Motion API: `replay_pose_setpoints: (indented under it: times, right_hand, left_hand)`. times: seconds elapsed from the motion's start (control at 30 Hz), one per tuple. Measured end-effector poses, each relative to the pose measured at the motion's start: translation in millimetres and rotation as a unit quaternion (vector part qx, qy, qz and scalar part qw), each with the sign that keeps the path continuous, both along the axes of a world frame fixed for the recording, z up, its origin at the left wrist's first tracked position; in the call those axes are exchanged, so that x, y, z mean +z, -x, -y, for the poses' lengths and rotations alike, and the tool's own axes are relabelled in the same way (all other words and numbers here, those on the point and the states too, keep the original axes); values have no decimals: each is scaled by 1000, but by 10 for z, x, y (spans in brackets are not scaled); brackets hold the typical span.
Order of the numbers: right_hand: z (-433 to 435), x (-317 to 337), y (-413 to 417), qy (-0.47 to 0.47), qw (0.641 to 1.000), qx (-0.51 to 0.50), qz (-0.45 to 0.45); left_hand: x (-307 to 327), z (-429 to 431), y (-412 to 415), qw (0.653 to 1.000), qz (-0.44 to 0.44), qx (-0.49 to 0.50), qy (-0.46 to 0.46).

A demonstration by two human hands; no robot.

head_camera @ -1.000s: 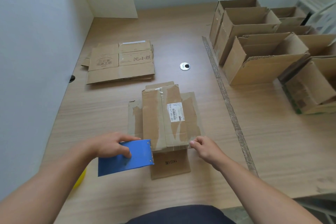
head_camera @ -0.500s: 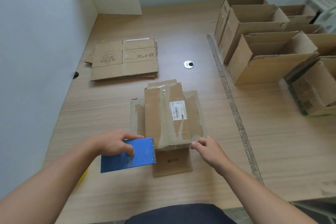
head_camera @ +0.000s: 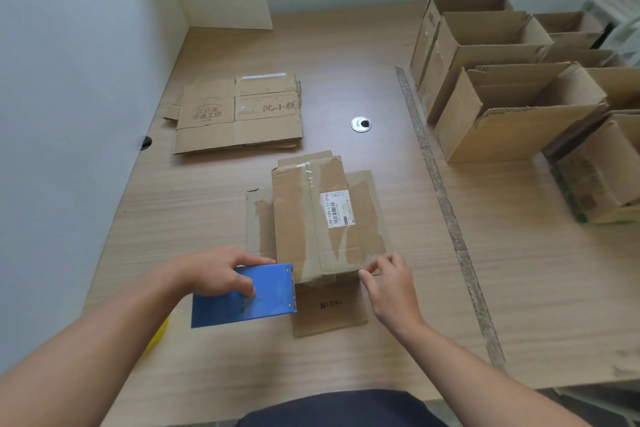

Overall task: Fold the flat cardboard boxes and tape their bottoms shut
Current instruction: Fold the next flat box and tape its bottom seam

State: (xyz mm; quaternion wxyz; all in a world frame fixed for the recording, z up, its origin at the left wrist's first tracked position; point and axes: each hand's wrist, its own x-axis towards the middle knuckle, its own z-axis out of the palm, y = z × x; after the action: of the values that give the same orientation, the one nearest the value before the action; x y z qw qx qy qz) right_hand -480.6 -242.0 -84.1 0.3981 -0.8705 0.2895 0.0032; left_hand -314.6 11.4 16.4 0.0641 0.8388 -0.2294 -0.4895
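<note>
Two hands busy: your left hand (head_camera: 214, 274) grips the blue dispenser (head_camera: 249, 302); right hand (head_camera: 391, 284) fingers (head_camera: 367, 277) seemingly pinch tape (head_camera: 343, 274) at the box (head_camera: 311, 218) edge.

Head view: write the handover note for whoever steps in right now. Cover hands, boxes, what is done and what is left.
Left hand grips the blue tape dispenser at the near edge of the middle box.
Right hand has its fingertips at that box's near right corner; whether it pinches tape is unclear.
The middle box lies flaps-up on the table, with clear tape along its seam.
Done: the erected boxes stand open at the right.
Left: probably finish this strip, then fold and tape the flat boxes at the far left.
</note>
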Motion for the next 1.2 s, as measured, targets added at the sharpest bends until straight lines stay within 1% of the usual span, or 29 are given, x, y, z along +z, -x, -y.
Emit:
replay_pose_setpoints:
  times: [0.07,0.13,0.2,0.27,0.3,0.33,0.43,0.57,0.7,0.83,1.07,1.2]
  right_hand:
    - [-6,26,-41,116,990,78,13]
    - [42,55,-145,188,964,185,35]
    - [80,53,-280,252,911,322,51]
    - [76,12,-387,305,854,419,45]
    - [57,-10,-418,316,837,444,36]
    - [37,-38,-438,319,833,451,33]
    - [11,-79,-454,314,849,423,46]
    - [32,-132,-458,259,869,421,17]
    - [-29,-67,-473,276,875,395,54]
    - [-73,-46,-514,312,870,369,99]
    - [-7,-175,-528,332,856,377,120]
    - [17,-213,-533,333,852,389,107]
  left_hand:
    - [-11,-7,7,1000,2,1,4]
    - [-15,-19,22,1000,-3,8,11]
    - [-19,-32,33,1000,-4,15,19]
    - [-28,-45,45,999,1,18,28]
    - [-37,-55,51,999,4,20,31]
    - [-48,-68,54,999,6,23,32]
    - [-88,-124,59,998,11,34,43]
    - [-143,-182,68,997,1,52,56]
    - [-171,-217,69,996,-10,54,72]
    - [-181,-277,72,995,-10,54,89]
    - [-125,-453,88,992,-7,43,121]
    - [-39,-642,-23,991,-6,39,126]
